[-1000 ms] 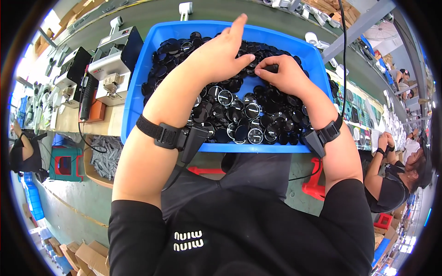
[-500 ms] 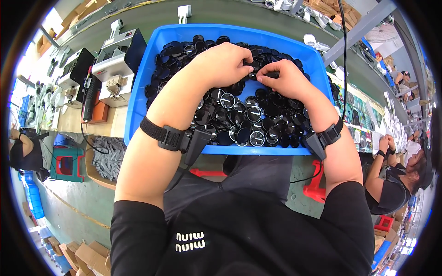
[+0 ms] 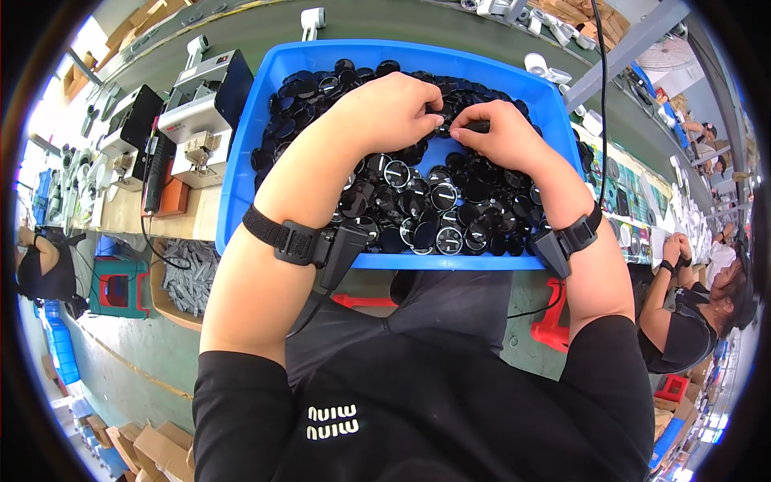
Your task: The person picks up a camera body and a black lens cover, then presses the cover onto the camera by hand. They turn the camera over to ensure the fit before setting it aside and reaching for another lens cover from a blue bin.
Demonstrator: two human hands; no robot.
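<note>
A blue plastic bin (image 3: 401, 263) in front of me holds a heap of small round black discs (image 3: 443, 195), some with a pale ring on the face. Both my hands are over the far half of the heap, fingertips close together. My left hand (image 3: 392, 112) is closed, thumb against curled fingers; whatever lies between them is mostly hidden. With thumb and fingers my right hand (image 3: 504, 135) pinches a black disc (image 3: 478, 126), seen nearly edge-on. Black straps with small boxes circle both forearms. A patch of blue bin floor shows below the hands.
Left of the bin stand two white-and-black bench machines (image 3: 193, 120) and a black electric screwdriver (image 3: 152, 169). A carton of grey parts (image 3: 189, 281) sits below. A green conveyor (image 3: 241, 36) runs behind. A black cable (image 3: 602, 104) hangs at right; a co-worker (image 3: 683, 313) sits beyond.
My right hand has shifted very slightly, and the gap between the two hands' fingertips is a little wider. My left hand has hardly moved.
</note>
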